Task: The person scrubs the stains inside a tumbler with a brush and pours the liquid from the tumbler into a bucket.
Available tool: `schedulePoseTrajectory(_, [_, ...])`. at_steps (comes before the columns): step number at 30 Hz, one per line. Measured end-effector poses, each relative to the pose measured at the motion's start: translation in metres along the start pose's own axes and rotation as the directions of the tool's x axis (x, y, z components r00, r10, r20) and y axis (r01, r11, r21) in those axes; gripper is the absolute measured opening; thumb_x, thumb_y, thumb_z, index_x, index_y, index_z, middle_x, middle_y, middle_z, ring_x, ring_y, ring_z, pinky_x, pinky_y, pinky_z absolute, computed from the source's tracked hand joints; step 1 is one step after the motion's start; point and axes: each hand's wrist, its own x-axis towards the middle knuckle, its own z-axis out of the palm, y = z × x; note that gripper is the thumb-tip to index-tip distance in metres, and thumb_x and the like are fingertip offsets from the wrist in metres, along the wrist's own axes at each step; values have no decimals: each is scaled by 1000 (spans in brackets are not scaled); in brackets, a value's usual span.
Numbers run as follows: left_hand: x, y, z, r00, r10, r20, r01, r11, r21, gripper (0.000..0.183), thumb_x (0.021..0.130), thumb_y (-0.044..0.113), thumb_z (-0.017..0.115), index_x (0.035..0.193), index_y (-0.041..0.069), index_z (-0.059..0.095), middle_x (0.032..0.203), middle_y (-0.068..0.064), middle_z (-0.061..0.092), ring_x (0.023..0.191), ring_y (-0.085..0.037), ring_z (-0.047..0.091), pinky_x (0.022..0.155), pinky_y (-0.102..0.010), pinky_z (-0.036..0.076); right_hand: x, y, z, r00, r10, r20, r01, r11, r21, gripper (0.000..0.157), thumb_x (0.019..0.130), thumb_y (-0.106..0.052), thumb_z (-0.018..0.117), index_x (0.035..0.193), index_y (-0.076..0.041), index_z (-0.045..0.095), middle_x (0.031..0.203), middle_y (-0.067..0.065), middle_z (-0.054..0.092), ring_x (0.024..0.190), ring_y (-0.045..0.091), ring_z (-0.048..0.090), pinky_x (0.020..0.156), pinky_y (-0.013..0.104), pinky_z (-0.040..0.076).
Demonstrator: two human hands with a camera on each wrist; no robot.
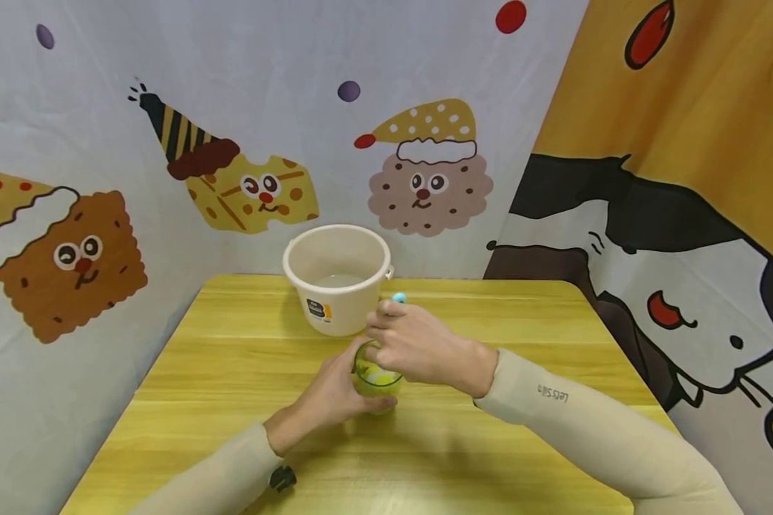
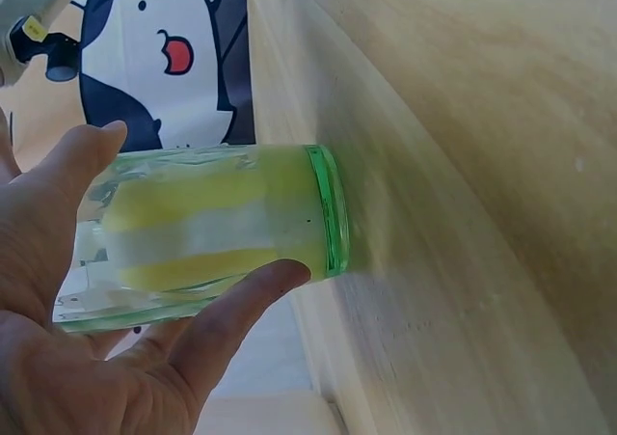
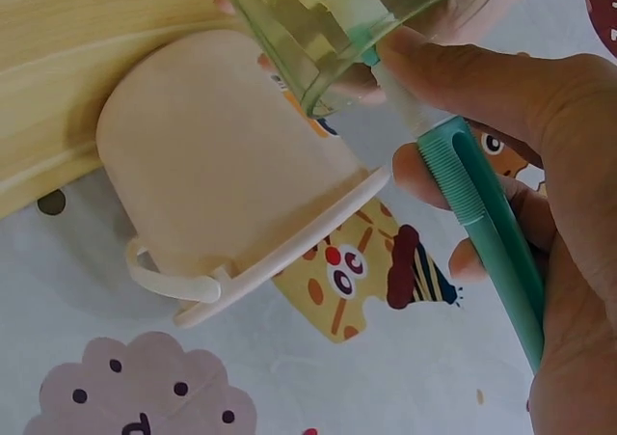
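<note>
My left hand [image 1: 331, 390] grips a clear, green-tinted glass [image 2: 323, 213], with thumb and fingers spread around its sides. The glass stands upright at the middle of the table, its base right at the wood. Inside it, a yellow-and-white striped sponge head [image 2: 193, 232] fills much of the space. My right hand [image 1: 419, 343] is over the rim and holds the teal handle of a sponge cup brush [image 3: 487, 223]. The brush's white neck runs down into the glass mouth. In the head view, the handle's light-blue end pokes out above my right hand.
Just behind the glass, a cream plastic bucket [image 1: 338, 307] stands on the yellow wooden table [image 1: 232, 415]. Its handle hinge is on the right side. A cartoon-printed cloth [image 1: 258, 79] hangs along the table's back and sides.
</note>
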Motion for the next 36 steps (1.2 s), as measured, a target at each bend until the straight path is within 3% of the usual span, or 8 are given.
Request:
schedulePoseTrajectory(9, [-1, 1, 1, 1000, -20, 3, 20, 1000, 12, 98, 86, 42, 106, 166, 23, 51, 144, -1, 79, 123, -18, 79, 101, -32, 66, -7, 4, -10, 999, -17, -44, 15, 999, -43, 33, 84, -31, 99, 112, -40, 86, 99, -12, 79, 103, 14, 62, 107, 31, 44])
schedulePoseTrajectory(21, [0, 0, 1, 1000, 0, -14, 0, 1000, 26, 94, 85, 37, 107, 161, 23, 54, 137, -2, 82, 116, -17, 81, 96, -29, 66, -10, 10, -23, 989, -33, -143, 20, 996, -87, 18, 88, -24, 94, 97, -34, 83, 89, -10, 69, 97, 14, 58, 104, 30, 42])
schedulePoseTrajectory(30, [-1, 0, 2, 1000, -3, -8, 3, 1000, 24, 94, 87, 38, 106, 163, 22, 53, 138, -1, 80, 117, -17, 80, 96, -29, 67, -2, 8, -24, 989, -49, -139, 29, 990, -140, 17, 88, -25, 91, 97, -35, 81, 92, -12, 69, 96, 14, 54, 104, 31, 39])
schedulePoseTrajectory(36, [-2, 0, 2, 1000, -23, -1, 23, 1000, 17, 88, 87, 38, 106, 157, 20, 56, 136, -1, 81, 116, -16, 79, 96, -30, 67, 3, 10, -22, 995, -44, -92, 27, 984, -177, 7, 97, -32, 89, 99, -37, 84, 91, -12, 69, 95, 14, 54, 103, 31, 39])
